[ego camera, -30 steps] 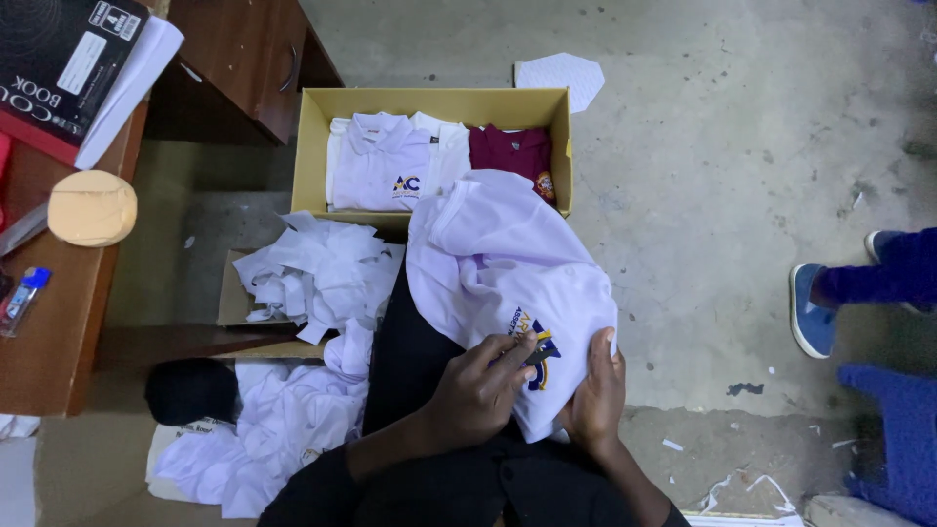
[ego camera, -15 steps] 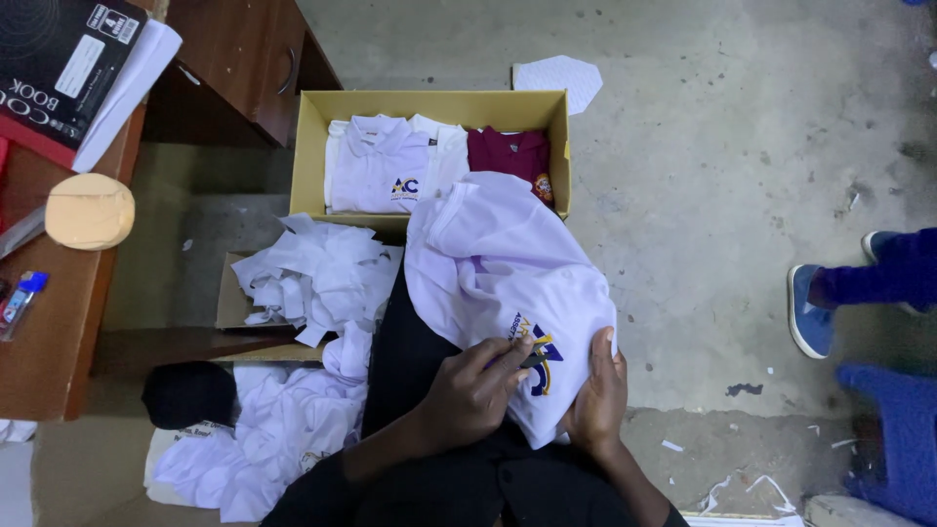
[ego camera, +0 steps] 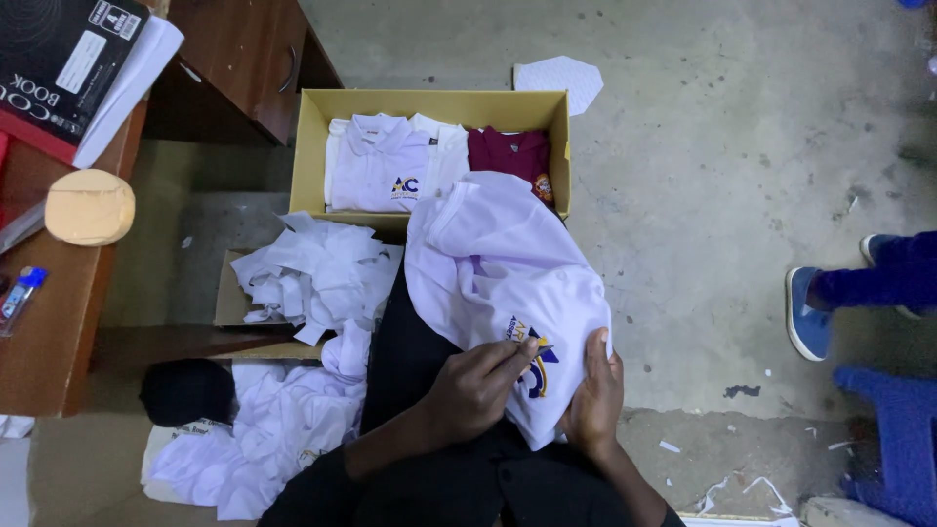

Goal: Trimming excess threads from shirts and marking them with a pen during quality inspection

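A white polo shirt [ego camera: 498, 268] lies over my lap, with a blue and yellow emblem [ego camera: 533, 363] near its lower edge. My left hand [ego camera: 473, 388] rests on the shirt, and its fingertips pinch at the emblem. My right hand [ego camera: 595, 392] grips the shirt's lower right edge, thumb on top. My dark trousers [ego camera: 400, 342] show under the shirt.
A yellow cardboard box [ego camera: 312, 137] ahead holds folded white shirts [ego camera: 381, 166] and a maroon one [ego camera: 508, 151]. White paper scraps [ego camera: 312, 278] lie on a flat cardboard at left, more white shirts [ego camera: 264, 439] below. A wooden desk [ego camera: 59, 312] stands at left. Another person's blue shoe [ego camera: 805, 312] is at right.
My left fingertips have shifted slightly over the emblem. The shirt and my right hand stay where they were.
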